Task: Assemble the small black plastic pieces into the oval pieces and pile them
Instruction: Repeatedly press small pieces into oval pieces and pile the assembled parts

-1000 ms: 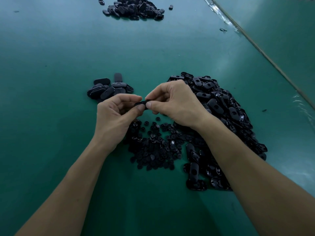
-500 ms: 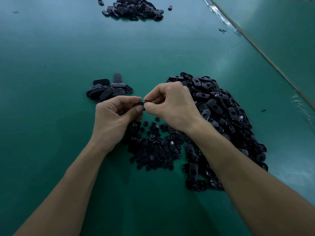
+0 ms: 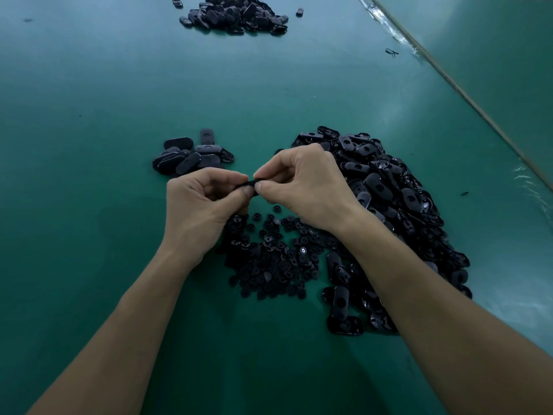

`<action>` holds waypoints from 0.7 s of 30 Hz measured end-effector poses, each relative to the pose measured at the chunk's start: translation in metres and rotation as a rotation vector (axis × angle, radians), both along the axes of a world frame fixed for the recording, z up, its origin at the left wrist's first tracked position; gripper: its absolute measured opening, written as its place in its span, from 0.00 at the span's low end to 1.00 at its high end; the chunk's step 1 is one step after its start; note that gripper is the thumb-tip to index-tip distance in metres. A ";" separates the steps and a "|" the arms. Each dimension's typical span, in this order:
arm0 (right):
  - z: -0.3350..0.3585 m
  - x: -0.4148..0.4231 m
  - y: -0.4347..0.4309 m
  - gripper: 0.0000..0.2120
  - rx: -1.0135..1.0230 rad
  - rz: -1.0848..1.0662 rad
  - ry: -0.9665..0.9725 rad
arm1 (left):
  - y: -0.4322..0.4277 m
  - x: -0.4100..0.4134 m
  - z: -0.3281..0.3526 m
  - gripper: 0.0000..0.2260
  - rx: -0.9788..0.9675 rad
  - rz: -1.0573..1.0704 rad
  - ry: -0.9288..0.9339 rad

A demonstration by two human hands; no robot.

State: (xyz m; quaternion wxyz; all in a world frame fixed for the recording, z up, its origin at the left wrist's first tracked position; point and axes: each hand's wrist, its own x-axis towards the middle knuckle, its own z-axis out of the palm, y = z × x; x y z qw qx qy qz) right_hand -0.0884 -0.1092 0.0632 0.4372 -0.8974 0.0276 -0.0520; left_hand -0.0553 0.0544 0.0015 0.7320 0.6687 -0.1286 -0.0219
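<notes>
A wide teal-green table top (image 3: 89, 115) fills almost the whole view, smooth and matte, stretching away toward the top of the frame. A thin, straight seam (image 3: 466, 94) runs diagonally across the upper right corner, from the top edge down to the right edge. Beyond it lies a second green surface (image 3: 502, 49) of the same colour. Crinkled clear tape (image 3: 386, 22) glints along the far end of the seam, and more shiny film (image 3: 535, 190) shows at the right edge. Soft light leaves a pale sheen (image 3: 401, 115) on the table's right half; the left side and the near part are darker. A small dark smudge (image 3: 27, 20) marks the far left corner.
</notes>
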 end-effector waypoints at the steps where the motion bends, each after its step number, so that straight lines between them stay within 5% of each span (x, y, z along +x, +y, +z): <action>1: 0.000 0.000 0.000 0.03 0.014 0.003 0.000 | 0.000 0.000 0.000 0.07 -0.010 0.003 -0.003; 8: -0.004 0.002 0.003 0.05 0.086 -0.045 -0.008 | 0.006 0.003 -0.001 0.11 -0.010 0.038 -0.074; 16: -0.005 0.003 0.004 0.05 0.080 -0.012 0.019 | 0.010 0.006 -0.002 0.17 0.309 0.117 -0.335; 21: -0.002 0.004 -0.006 0.11 -0.289 -0.087 -0.022 | 0.011 0.010 -0.004 0.15 0.447 0.333 -0.361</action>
